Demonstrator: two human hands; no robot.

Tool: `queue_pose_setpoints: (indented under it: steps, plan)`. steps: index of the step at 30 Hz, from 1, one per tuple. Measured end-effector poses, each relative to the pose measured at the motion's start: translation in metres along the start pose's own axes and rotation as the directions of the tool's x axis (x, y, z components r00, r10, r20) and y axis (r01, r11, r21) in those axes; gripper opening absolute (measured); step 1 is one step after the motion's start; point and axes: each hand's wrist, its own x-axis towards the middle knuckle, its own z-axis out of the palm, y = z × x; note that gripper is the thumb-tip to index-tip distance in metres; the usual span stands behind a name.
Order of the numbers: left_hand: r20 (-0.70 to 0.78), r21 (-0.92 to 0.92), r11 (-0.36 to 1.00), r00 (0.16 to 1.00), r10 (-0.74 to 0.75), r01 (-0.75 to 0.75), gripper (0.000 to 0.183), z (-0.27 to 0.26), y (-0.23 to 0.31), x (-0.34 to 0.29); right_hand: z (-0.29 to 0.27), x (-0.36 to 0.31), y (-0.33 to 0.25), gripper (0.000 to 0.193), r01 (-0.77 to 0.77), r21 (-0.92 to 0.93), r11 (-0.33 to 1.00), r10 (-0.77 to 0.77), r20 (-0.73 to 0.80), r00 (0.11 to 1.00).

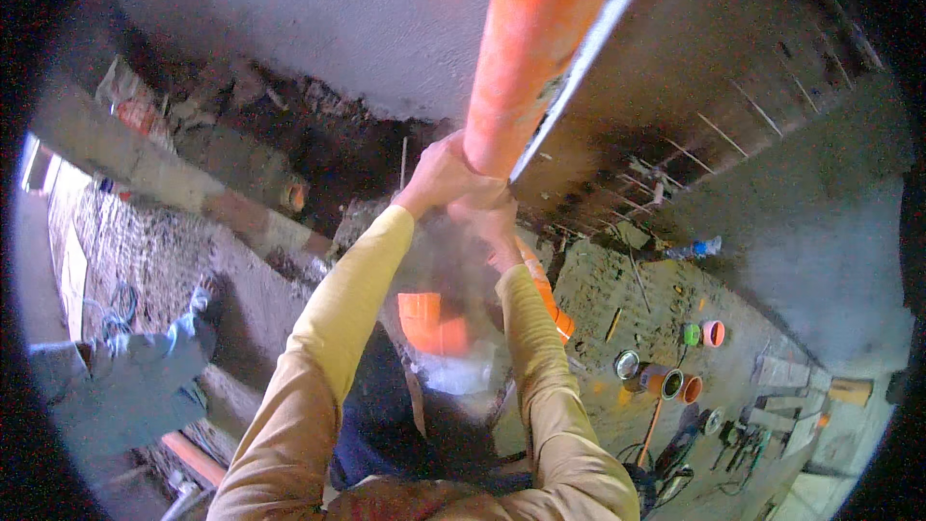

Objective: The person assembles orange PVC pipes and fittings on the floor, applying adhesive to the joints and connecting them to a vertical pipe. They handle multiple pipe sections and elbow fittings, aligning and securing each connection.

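Observation:
A long orange pipe (526, 48) rises from my hands toward the top of the view, with a thin pale metal edge running along its right side. My left hand (439, 174) is closed round the pipe's lower part. Just below and to the right, my right hand (490, 222) is closed at the same end, its fingers slightly blurred. The pipe's lower tip is hidden by the hands. Under my arms lies an orange elbow fitting (424, 321), apart from both hands. Another orange piece with pale bands (552, 304) shows beside my right forearm.
At left, another person's grey-blue sleeve (145, 362) reaches over the ground near a long beam (183, 169). Metal rods (723, 135) stick out at right. Open cans (664, 381), a green cap (692, 333), a plastic bottle (699, 249) and tools (743, 444) lie on the right.

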Motion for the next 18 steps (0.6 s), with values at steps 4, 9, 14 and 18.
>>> queue_pose_setpoints:
  steps: [4,9,14,18]
  plan:
    - [-0.021,0.03,0.999,1.0,0.018,-0.017,0.075,0.0,-0.015,0.006,0.017,0.008,-0.001,0.036,0.007,0.081,0.997,-0.001,-0.073,0.997]
    - [0.005,-0.047,0.997,0.998,0.058,-0.058,0.081,0.012,-0.03,0.013,0.012,0.018,0.014,0.037,-0.023,-0.022,0.999,0.023,-0.022,1.0]
    - [-0.202,-0.14,0.964,0.96,0.196,-0.227,0.079,0.034,-0.073,0.017,0.017,0.026,0.033,0.03,0.119,-0.077,0.99,-0.114,0.063,0.991]
    - [-0.151,-0.211,0.97,0.984,0.094,-0.125,0.094,0.036,-0.061,0.008,0.011,0.031,0.043,0.044,0.319,-0.045,0.947,-0.321,-0.069,0.944]
